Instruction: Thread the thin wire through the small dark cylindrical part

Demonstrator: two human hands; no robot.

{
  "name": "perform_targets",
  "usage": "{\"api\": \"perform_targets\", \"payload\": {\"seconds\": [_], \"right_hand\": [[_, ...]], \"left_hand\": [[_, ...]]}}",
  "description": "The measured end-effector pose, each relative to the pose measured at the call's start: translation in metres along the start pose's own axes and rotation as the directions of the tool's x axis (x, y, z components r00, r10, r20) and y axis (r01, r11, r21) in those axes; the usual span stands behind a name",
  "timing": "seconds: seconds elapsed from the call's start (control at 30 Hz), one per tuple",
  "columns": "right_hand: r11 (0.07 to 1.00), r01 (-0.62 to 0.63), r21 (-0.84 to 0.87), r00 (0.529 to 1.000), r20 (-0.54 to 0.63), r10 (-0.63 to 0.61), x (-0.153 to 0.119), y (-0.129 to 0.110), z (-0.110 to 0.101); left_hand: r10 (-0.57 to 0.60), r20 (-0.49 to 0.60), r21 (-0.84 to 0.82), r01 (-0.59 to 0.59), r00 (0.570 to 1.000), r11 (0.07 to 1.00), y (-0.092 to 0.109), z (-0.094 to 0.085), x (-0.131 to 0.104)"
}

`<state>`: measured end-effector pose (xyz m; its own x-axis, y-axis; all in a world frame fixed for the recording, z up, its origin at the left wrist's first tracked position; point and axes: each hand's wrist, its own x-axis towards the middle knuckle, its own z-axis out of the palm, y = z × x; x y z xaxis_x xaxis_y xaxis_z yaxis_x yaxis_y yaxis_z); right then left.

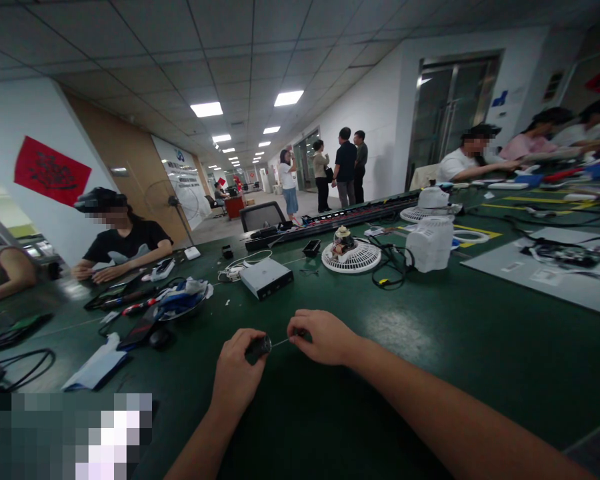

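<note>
My left hand is closed around a small dark cylindrical part, its round end facing right. A thin light shaft runs from that end toward my right hand, whose thumb and fingers pinch a small dark piece, mostly hidden by the fingers. Both hands are above the green table. Beyond them lies a silver disc drive. To its right, a white round fan grille has an exposed motor on it.
White plastic housings and black cables stand at the right, near a grey panel. Tools and a bowl of blue cloth lie at the left. A blue-white cloth is nearer. People sit along both sides.
</note>
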<state>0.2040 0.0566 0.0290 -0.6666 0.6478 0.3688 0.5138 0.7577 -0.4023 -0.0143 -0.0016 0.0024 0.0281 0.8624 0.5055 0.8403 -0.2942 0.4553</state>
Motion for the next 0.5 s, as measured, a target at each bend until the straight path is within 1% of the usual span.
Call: {"api": "perform_targets", "payload": {"seconds": [0.07,0.17,0.23,0.3,0.37,0.5], "right_hand": [[1.0,-0.012,0.02,1.0,-0.016,0.012,0.0003,0.0001,0.0009],[0.998,-0.058,-0.013,0.996,-0.064,0.057,0.0006,-0.0001,0.002],[0.999,-0.051,-0.006,0.997,-0.059,0.051,0.0006,-0.0001,0.0024],[0.999,-0.026,0.036,0.999,-0.035,0.027,0.0007,0.0004,0.0027],[0.998,-0.031,0.058,0.999,-0.035,0.033,0.001,0.0014,0.0032],[0.997,-0.071,0.01,0.996,-0.06,0.072,0.0015,0.0021,0.0047]], "left_hand": [[0.009,-0.001,-0.007,-0.009,1.0,1.0,-0.0002,-0.0001,0.0001],[0.009,0.007,-0.005,-0.009,1.0,1.0,-0.0001,0.0001,0.0],[0.007,0.019,0.0,-0.007,1.0,1.0,0.0001,0.0002,-0.0001],[0.013,0.026,0.002,-0.013,1.0,1.0,0.0003,0.0002,-0.0001],[0.023,0.025,0.002,-0.024,0.999,1.0,0.0006,-0.0001,0.0],[0.033,0.04,0.009,-0.034,0.999,0.999,0.0008,-0.0004,0.0006]]}}
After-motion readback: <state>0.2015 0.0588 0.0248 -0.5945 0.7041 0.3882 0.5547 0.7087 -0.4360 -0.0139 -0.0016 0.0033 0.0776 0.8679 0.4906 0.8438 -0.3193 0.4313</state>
